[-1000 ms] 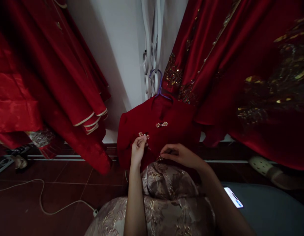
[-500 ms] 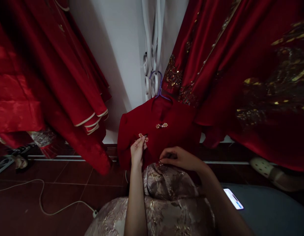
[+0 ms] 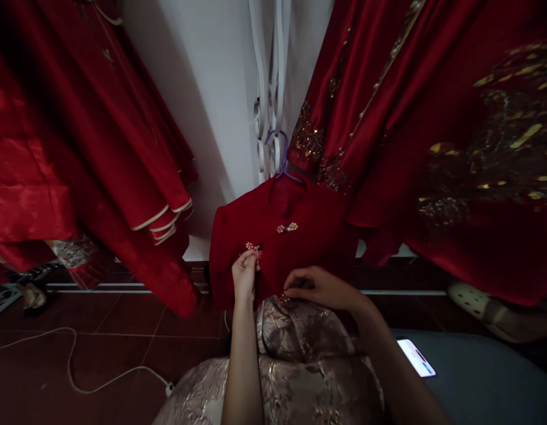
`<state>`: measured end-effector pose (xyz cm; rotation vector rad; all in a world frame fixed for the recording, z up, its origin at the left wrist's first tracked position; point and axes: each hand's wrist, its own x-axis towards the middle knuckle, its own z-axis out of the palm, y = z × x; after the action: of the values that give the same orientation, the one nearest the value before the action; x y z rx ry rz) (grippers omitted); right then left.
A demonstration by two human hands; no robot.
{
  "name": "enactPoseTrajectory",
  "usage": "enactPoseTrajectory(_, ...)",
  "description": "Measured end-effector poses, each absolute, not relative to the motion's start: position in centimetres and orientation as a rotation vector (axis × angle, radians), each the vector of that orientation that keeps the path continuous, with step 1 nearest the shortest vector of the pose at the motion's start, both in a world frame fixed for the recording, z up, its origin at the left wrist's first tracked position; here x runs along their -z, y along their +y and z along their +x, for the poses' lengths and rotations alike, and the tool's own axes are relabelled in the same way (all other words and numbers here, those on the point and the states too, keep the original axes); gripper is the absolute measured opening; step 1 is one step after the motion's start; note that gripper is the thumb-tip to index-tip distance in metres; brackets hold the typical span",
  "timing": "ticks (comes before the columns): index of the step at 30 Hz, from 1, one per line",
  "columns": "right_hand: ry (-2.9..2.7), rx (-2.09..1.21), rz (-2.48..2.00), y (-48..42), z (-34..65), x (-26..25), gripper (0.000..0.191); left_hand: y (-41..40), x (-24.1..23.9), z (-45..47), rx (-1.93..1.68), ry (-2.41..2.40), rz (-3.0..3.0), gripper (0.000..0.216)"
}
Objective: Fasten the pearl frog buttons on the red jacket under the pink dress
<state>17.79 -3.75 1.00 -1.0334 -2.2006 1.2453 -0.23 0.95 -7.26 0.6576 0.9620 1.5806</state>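
A small red jacket hangs on a purple hanger hooked to a white scrolled rack. Two jewelled clasps show on its front, an upper clasp and a lower clasp. My left hand pinches the jacket's front edge just under the lower clasp. My right hand is closed in a pinch on the jacket's hem, where a small fastening is half hidden by the fingers. Below both hands lies a gold brocade skirt.
Long red gowns hang at the left and, with gold sequins, at the right. A lit phone lies on a grey surface. A white cable trails over the dark red floor. A pale shoe sits at the right.
Both hands have shifted slightly down and left on the jacket; the left fingers have moved from the lower clasp to just under it. The view has drifted a little.
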Motion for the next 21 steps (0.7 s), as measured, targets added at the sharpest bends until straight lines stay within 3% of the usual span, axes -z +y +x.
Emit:
enactPoseTrajectory(2, -2.218, -1.231, -1.048, -3.7, 18.0, -0.9, 0.031, 0.6, 6.9, -0.3, -1.564, 1.065, 0.740, 0.042)
enactPoseTrajectory(5, -2.270, -1.246, -1.074, -3.8, 18.9, -1.1, 0.031, -0.1, 5.0, -0.3, -1.817, 1.460, 0.906, 0.049)
enactPoseTrajectory(8, -2.334, -1.297, -1.078, -3.8, 20.1, -1.3, 0.033, -0.5, 1.6, 0.1, -1.930, 1.695, 1.458, 0.032)
enactPoseTrajectory(13, -2.370, -1.319, -1.068, -3.8, 21.0, -1.3, 0.034, 1.2, -3.8, 1.9, -1.240, 1.493, 2.639, 0.021)
enactPoseTrajectory(17, -2.356, -1.354, -1.066, -3.7, 21.1, -1.1, 0.036, 3.5, -5.2, 2.7, -0.823, 1.582, 2.953, 0.024)
enactPoseTrajectory(21, -2.359, -1.380, -1.076, -3.5, 21.4, -1.0, 0.037, 4.3, -5.7, 2.7, -0.641, 1.494, 3.100, 0.024)
